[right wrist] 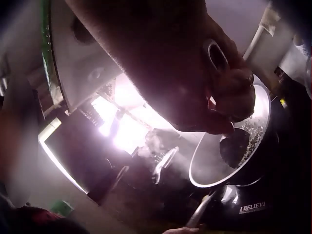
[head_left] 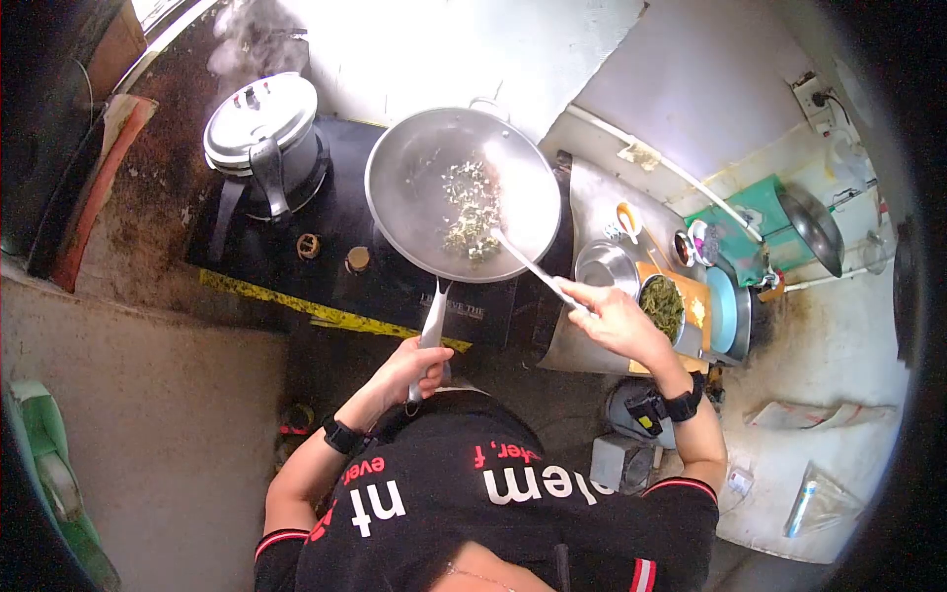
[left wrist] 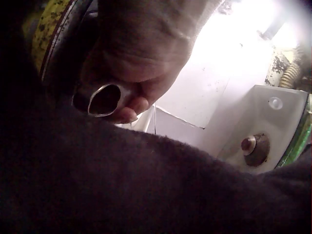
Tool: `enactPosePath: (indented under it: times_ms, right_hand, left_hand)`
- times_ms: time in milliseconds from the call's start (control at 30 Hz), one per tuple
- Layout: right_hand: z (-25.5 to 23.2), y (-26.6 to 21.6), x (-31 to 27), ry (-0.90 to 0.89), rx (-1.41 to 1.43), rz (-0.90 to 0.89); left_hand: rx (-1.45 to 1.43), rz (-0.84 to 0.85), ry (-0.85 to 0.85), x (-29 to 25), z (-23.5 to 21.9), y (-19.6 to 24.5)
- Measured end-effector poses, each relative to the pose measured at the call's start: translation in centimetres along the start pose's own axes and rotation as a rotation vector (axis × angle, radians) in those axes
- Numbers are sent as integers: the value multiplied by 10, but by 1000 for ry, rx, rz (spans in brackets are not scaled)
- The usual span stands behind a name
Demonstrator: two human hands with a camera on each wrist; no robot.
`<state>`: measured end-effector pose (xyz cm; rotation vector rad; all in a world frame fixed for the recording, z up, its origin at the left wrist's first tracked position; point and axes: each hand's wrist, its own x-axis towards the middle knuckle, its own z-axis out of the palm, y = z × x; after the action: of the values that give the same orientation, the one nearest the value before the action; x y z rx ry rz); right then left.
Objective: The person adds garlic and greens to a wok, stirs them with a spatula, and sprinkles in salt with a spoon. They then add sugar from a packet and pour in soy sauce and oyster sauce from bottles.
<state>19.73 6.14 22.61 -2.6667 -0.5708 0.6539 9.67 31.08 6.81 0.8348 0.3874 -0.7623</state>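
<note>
A wide steel wok (head_left: pixel 400 207) sits on the black stove, its long handle toward me. My left hand (head_left: pixel 406 371) grips that handle, and the handle's hollow end (left wrist: pixel 104 100) pokes out of the fist in the left wrist view. Chopped pale and green bits (head_left: pixel 470 209) lie spread over the middle of the wok. With my right hand (head_left: pixel 621 324) I hold a metal-handled spatula (head_left: pixel 533 264), slanting down into the wok at the edge of the bits. Its dark blade (right wrist: pixel 235 148) shows inside the wok in the right wrist view.
A steaming pressure cooker (head_left: pixel 261 133) stands left of the wok. Two stove knobs (head_left: pixel 357 259) are in front. On the right counter are a steel bowl (head_left: pixel 606 268), a bowl of green vegetables (head_left: pixel 662 308), a cutting board (head_left: pixel 698 304) and a blue basin (head_left: pixel 723 308).
</note>
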Motion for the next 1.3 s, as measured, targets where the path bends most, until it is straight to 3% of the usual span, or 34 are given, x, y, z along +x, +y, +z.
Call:
enactPosePath:
  times_ms: [67, 100, 133, 267, 333, 367, 433, 467, 533, 667, 800, 867, 900, 1000, 1067, 1200, 1267, 1300]
  right_hand:
    - [16, 14, 5, 55, 33, -97]
    - [20, 7, 16, 32, 20, 24]
    - [26, 6, 30, 35, 20, 19]
    - [59, 27, 99, 477, 110, -166]
    - [64, 35, 138, 525, 178, -185]
    - [65, 28, 145, 525, 178, -185]
    - [71, 16, 154, 260, 623, -34]
    - [75, 13, 149, 262, 626, -33]
    - [78, 0, 121, 296, 365, -249]
    - [25, -11, 36, 21, 212, -90]
    - [18, 7, 12, 23, 141, -131]
    - [23, -1, 29, 59, 141, 13]
    - [45, 19, 53, 212, 112, -103]
    - [61, 32, 106, 287, 63, 5]
    - [64, 37, 132, 505, 71, -122]
    - [78, 36, 137, 523, 233, -175]
    - [77, 43, 106, 393, 273, -159]
    - [50, 29, 80, 188, 328, 5]
  left_hand:
    - [9, -7, 5, -3, 2, 3]
    - [10, -5, 7, -3, 2, 2]
    - [5, 8, 6, -2, 1, 2]
    - [11, 10, 18, -2, 1, 1]
    - [7, -1, 10, 1, -1, -1]
    - [0, -10, 1, 2, -2, -2]
    - [-3, -10, 1, 1, -2, -3]
    - [-5, -6, 0, 1, -2, -2]
    - [-6, -11, 2, -2, 0, 1]
    - [-24, -8, -25, -2, -1, 2]
    - [-4, -39, -30, 1, -4, 1]
    - [4, -19, -25, 0, -2, 2]
    - [7, -17, -24, 0, -2, 2]
    - [-7, -19, -27, -1, -3, 2]
    - [-10, -15, -3, -2, 0, 2]
    - [-5, -10, -22, -1, -1, 2]
    - [27, -5, -17, -3, 0, 3]
    - [20, -13, -18, -3, 0, 4]
